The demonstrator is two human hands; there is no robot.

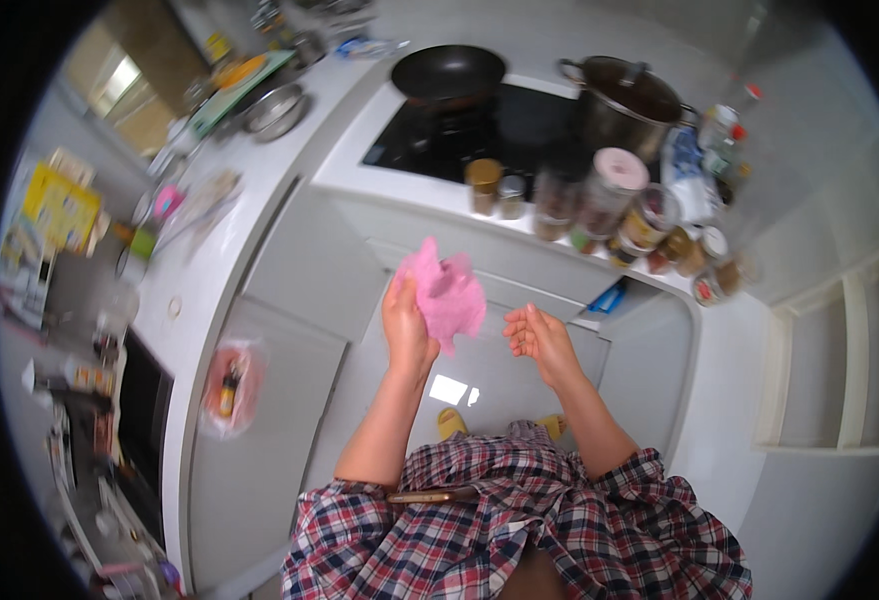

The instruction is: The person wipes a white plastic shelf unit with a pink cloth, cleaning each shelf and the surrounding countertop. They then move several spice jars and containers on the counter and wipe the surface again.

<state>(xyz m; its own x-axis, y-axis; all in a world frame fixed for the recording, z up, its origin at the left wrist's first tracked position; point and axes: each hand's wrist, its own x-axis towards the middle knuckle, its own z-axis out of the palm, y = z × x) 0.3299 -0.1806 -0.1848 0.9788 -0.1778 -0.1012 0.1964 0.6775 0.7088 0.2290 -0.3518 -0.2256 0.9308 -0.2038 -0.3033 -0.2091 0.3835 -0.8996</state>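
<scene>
My left hand grips a crumpled pink cloth by its left side, held up in front of my body. The cloth spreads out to the right of my fingers, above the floor and before the cabinet fronts. To the right of it, my right hand holds nothing; its fingers are loosely curled and apart from the cloth. Beyond both hands, several spice jars and taller containers line the counter's front edge.
Behind the jars, a black wok and a lidded steel pot stand on the black cooktop. Steel bowls sit on the left counter. A pink plastic bag hangs at the left cabinet. White shelves are at right.
</scene>
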